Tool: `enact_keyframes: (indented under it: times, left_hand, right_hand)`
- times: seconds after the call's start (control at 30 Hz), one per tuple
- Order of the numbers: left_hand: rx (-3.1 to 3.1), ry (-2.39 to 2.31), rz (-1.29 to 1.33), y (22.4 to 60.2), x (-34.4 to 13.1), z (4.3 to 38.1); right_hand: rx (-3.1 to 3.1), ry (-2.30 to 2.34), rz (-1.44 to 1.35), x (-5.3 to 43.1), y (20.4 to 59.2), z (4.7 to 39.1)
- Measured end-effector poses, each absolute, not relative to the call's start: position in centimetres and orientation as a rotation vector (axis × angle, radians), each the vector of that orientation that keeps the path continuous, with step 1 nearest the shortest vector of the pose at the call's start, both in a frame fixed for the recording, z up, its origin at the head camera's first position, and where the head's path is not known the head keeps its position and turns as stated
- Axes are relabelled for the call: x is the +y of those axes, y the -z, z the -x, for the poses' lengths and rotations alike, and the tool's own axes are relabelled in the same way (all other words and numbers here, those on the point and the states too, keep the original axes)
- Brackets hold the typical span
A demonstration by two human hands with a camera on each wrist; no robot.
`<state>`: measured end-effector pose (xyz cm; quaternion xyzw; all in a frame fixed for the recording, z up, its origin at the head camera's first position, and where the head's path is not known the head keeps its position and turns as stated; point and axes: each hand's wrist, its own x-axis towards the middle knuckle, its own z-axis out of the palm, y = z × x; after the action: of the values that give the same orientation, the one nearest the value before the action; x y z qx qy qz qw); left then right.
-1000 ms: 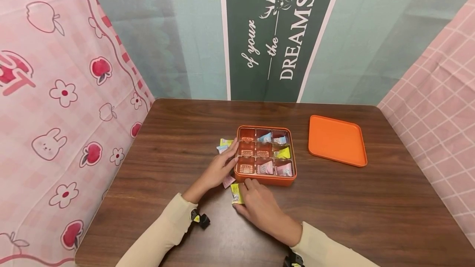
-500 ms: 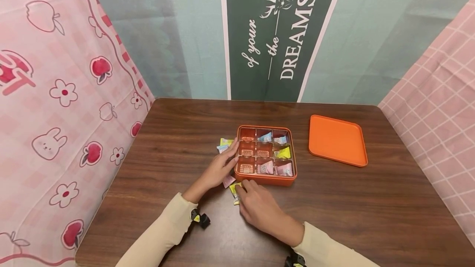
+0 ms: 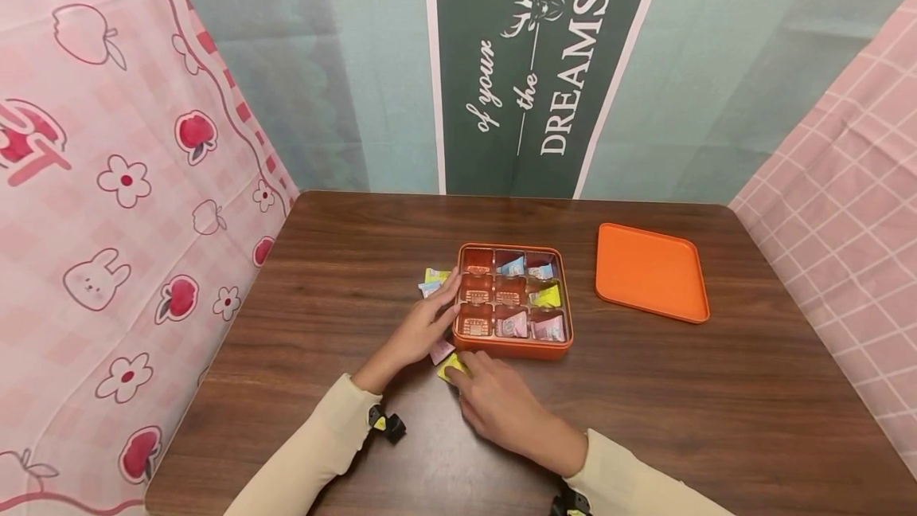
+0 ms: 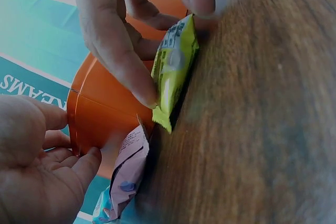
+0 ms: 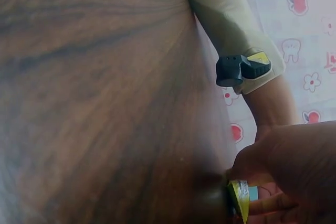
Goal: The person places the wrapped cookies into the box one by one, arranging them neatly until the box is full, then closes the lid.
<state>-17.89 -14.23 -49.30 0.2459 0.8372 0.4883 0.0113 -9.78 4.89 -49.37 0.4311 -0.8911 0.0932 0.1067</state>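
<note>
An orange box (image 3: 512, 351) with a clear divided insert stands mid-table. Its right column and part of the middle column hold small wrapped candies in blue, yellow and pink. My left hand (image 3: 419, 330) rests its fingers, mostly straight, along the box's left wall. At the near left corner my right hand (image 3: 501, 403) has thumb and fingers about a yellow wrapped candy (image 4: 176, 66) on the tabletop. Beside it a pink wrapped candy (image 4: 128, 163) leans by the box, partly hidden. Past the left hand lie a yellow-green packet (image 3: 435, 275) and a light blue one (image 3: 428, 288).
An orange lid (image 3: 652, 271) lies on the brown wooden table (image 3: 680, 396), right of the box. Patterned pink cloth (image 3: 100, 221) hangs at the left, pink checked cloth at the right, and a printed teal curtain (image 3: 308, 70) behind.
The yellow candy has turned and shifted slightly left under my right hand's fingers, and more of it is covered. My left hand and the box have not moved.
</note>
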Motion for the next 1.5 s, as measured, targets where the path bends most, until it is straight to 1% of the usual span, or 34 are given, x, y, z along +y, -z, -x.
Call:
enact_keyframes:
  times: [0.2, 0.5, 0.83, 1.17, 1.5]
  left_hand:
    - [2.619, -1.528, -0.782, 49.3, -14.2, 17.8]
    - [2.604, -1.564, -0.795, 49.3, -14.3, 17.7]
    - [2.609, -1.553, -0.794, 49.3, -14.3, 17.8]
    - [2.600, -1.559, -0.777, 49.3, -14.4, 17.7]
    - [2.611, -1.563, -0.816, 49.3, -14.3, 17.7]
  right_hand:
    - [-2.648, -0.263, -1.319, 5.1, 49.3, 9.8]
    - [-2.719, -0.379, -1.203, 5.7, 49.3, 10.0]
    - [-2.695, -0.437, -1.198, 6.2, 49.2, 10.1]
    - [-2.670, -0.656, -1.201, 7.2, 48.5, 10.3]
    - [-2.657, -0.701, -1.148, 8.1, 47.6, 10.1]
